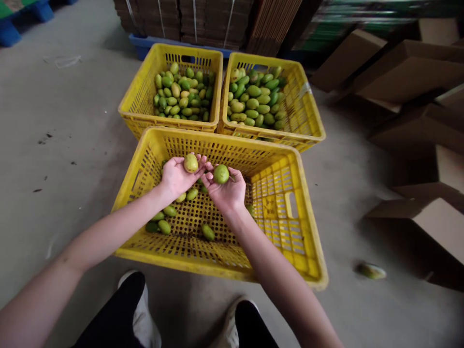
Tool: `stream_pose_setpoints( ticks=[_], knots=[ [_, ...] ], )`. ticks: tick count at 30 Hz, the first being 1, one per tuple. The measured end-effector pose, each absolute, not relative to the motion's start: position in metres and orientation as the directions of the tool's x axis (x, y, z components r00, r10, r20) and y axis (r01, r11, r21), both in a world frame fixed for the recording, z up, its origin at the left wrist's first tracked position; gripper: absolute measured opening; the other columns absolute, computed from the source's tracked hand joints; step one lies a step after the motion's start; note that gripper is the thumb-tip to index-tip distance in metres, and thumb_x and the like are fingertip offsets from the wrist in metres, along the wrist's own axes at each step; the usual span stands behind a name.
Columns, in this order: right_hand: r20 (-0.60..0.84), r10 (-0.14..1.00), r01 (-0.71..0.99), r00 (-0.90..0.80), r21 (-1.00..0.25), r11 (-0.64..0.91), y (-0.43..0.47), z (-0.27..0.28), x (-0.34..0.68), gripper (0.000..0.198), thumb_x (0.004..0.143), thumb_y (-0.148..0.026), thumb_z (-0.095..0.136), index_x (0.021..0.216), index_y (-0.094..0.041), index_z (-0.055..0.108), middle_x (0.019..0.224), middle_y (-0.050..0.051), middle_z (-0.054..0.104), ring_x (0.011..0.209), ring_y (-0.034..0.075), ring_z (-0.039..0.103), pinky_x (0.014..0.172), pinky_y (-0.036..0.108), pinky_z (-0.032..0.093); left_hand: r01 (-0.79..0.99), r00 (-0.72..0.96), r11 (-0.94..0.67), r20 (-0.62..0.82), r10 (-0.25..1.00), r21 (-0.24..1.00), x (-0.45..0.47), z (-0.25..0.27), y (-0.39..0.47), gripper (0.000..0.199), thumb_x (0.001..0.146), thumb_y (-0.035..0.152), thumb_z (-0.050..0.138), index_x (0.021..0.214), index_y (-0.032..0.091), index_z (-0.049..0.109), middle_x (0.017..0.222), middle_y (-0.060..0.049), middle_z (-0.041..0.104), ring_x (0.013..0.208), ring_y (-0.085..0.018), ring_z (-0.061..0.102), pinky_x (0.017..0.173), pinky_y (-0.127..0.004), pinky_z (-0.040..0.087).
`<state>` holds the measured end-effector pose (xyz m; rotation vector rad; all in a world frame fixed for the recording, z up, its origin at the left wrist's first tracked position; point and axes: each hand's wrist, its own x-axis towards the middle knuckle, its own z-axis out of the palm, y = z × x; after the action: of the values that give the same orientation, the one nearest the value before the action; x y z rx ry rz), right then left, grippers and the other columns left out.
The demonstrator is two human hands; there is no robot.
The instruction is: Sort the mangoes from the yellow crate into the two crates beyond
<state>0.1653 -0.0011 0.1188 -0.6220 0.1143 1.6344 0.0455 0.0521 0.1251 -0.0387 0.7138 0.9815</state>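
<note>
My left hand [177, 176], palm up, holds a yellowish mango [191, 163] with a brown spot between thumb and fingers. Close beside it, my right hand [230, 192] cradles a greener round-looking mango [221, 174], also palm up. Both hands are above the front yellow crate [279, 203], their fingertips nearly meeting. Several green mangoes lie loose on the crate's perforated floor, among them one mango [208, 232] near the front wall and another mango [164, 227] at the left. My forearms and hands hide part of the crate's inside.
Behind stand two more yellow crates, a left crate [139, 104] and a right crate [304, 108], both holding many mangoes. Open cardboard boxes [416, 72] line the right side. A single mango [372, 270] lies on the floor. Flattened cardboard [213, 21] is stacked at the back.
</note>
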Motion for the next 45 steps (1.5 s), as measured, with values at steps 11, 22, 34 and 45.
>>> stream_pose_setpoints(
  ticks=[11, 22, 34, 45],
  knots=[
    [-0.635, 0.768, -0.938, -0.081, -0.213, -0.275, 0.002, 0.12, 0.172, 0.046, 0.099, -0.048, 0.025, 0.083, -0.017, 0.056, 0.059, 0.005, 0.065, 0.048, 0.015, 0.058, 0.055, 0.027, 0.054, -0.642, 0.41, 0.711, -0.654, 0.636, 0.289, 0.05, 0.124, 0.049, 0.035, 0.095, 0.028, 0.032, 0.09, 0.008, 0.062, 0.071, -0.011, 0.063, 0.064, -0.019, 0.063, 0.063, -0.03, 0.053],
    [-0.119, 0.956, -0.377, 0.268, -0.926, -0.01, 0.006, 0.118, 0.206, 0.041, 0.069, -0.044, 0.083, 0.092, -0.026, 0.054, 0.071, -0.006, 0.063, 0.06, 0.012, 0.058, 0.059, 0.024, 0.051, -0.396, 0.45, 0.607, -0.43, 0.782, 0.689, 0.049, 0.119, 0.051, 0.017, 0.078, 0.009, 0.065, 0.093, 0.015, 0.061, 0.084, -0.002, 0.065, 0.076, -0.012, 0.061, 0.073, -0.024, 0.047],
    [0.31, 0.941, 0.141, 0.133, -0.946, 0.291, -0.004, 0.102, 0.226, 0.036, 0.064, -0.038, 0.088, 0.096, -0.029, 0.074, 0.104, 0.004, 0.054, 0.106, 0.024, 0.057, 0.096, 0.042, 0.051, -0.221, 0.449, 0.031, 0.074, 0.89, 0.975, 0.042, 0.111, 0.053, 0.043, 0.052, 0.009, 0.087, 0.09, 0.018, 0.071, 0.101, -0.002, 0.059, 0.105, -0.018, 0.058, 0.101, -0.034, 0.046],
    [-0.038, 0.986, -0.296, 0.163, -0.955, 0.012, -0.01, 0.106, 0.221, 0.035, 0.066, -0.047, 0.084, 0.087, -0.024, 0.069, 0.087, 0.001, 0.071, 0.083, 0.018, 0.066, 0.083, 0.032, 0.052, -0.364, 0.519, 0.456, -0.23, 0.824, 0.812, 0.038, 0.115, 0.054, 0.037, 0.068, 0.013, 0.081, 0.104, 0.018, 0.073, 0.097, -0.004, 0.071, 0.09, -0.016, 0.067, 0.089, -0.032, 0.055]
  ],
)
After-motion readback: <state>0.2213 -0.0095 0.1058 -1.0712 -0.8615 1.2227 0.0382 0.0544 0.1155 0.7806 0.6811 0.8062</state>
